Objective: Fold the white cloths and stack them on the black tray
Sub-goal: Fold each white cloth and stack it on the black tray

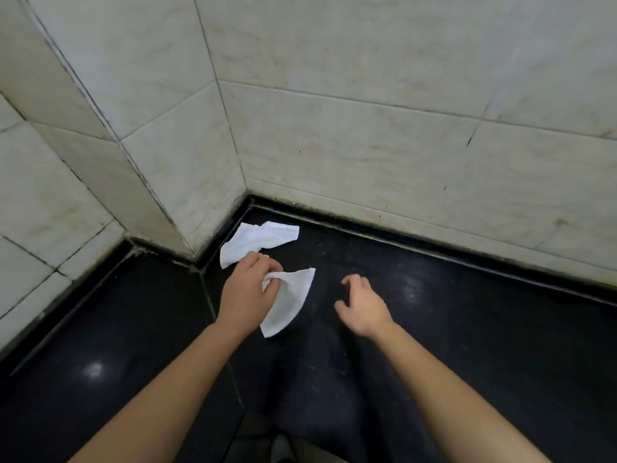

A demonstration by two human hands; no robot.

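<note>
My left hand [245, 292] grips one corner of a small white cloth [290, 302], which hangs down and to the right of it above the black counter [434, 329]. A second white cloth [260, 240] lies crumpled on the counter just beyond my left hand, near the wall corner. To the right, my right hand [362, 305] hovers with fingers loosely curled and holds nothing, a short way from the held cloth. No black tray is in view.
Pale tiled walls [367, 128] enclose the counter at the back and on the left, with a jutting wall corner [187, 228] beside the lying cloth. A raised black ledge [434, 243] runs along the wall's foot.
</note>
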